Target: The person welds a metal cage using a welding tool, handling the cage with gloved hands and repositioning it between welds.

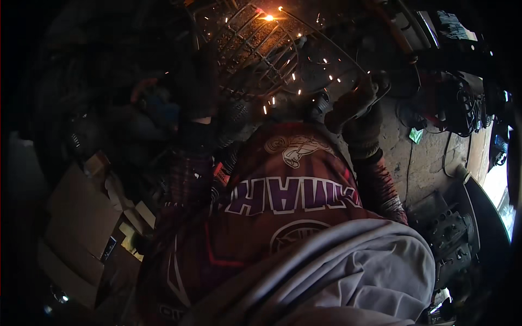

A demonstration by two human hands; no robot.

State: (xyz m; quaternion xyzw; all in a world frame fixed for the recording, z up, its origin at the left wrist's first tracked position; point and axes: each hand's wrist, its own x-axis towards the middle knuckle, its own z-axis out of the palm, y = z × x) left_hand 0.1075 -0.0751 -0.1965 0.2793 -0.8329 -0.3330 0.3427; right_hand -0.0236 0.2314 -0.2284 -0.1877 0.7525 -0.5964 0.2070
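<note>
At the top centre lies a metal wire grate (253, 46) of crossing bars with a rounded side. A bright orange glow (269, 18) burns at its far edge, and sparks fly off toward me. My right hand (363, 117), in a thick dark glove, is closed at the near end of a long thin metal rod (329, 41). That rod slants up and left to the glow; whether a holder sits between it and the glove is too dark to make out. My left hand (200, 81) is a dark shape left of the grate, its fingers lost in shadow.
Cardboard boxes (81, 217) stand open at the lower left. Cables (467, 111) and a small green packet (416, 135) lie on the concrete floor (394, 157) at the right. A dark machine part (448, 239) sits at the lower right.
</note>
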